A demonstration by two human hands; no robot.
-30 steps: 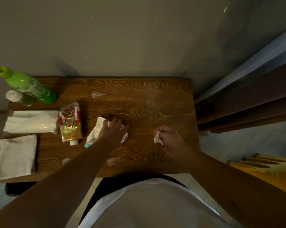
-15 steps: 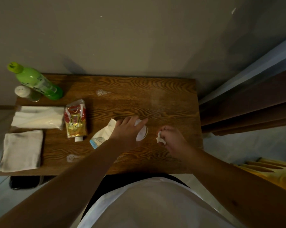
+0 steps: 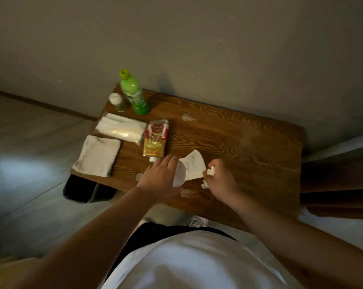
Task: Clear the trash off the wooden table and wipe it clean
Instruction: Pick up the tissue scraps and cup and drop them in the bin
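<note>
My left hand point(image 3: 159, 178) grips a clear plastic cup point(image 3: 180, 176) by its side, tilted over the front of the wooden table point(image 3: 228, 138). A white paper wrapper point(image 3: 192, 164) sits against the cup, between both hands. My right hand point(image 3: 220, 180) is closed on a crumpled white tissue point(image 3: 210, 171); another scrap of tissue point(image 3: 205, 185) shows under it. A red and yellow pouch point(image 3: 155, 139) with a white spout lies left of the hands. White smudges point(image 3: 188, 117) mark the tabletop.
A green bottle point(image 3: 133, 94) and a small white-capped jar point(image 3: 117, 102) stand at the table's far left corner. A pack of tissues point(image 3: 121, 128) and a folded grey cloth point(image 3: 97, 155) lie on the left end. A black bin point(image 3: 80, 188) sits on the floor below. Brown curtain at right.
The left hand has lifted the cup with the wrapper and carried it right, up to the right hand. The camera has swung, so the table now sits further right in view.
</note>
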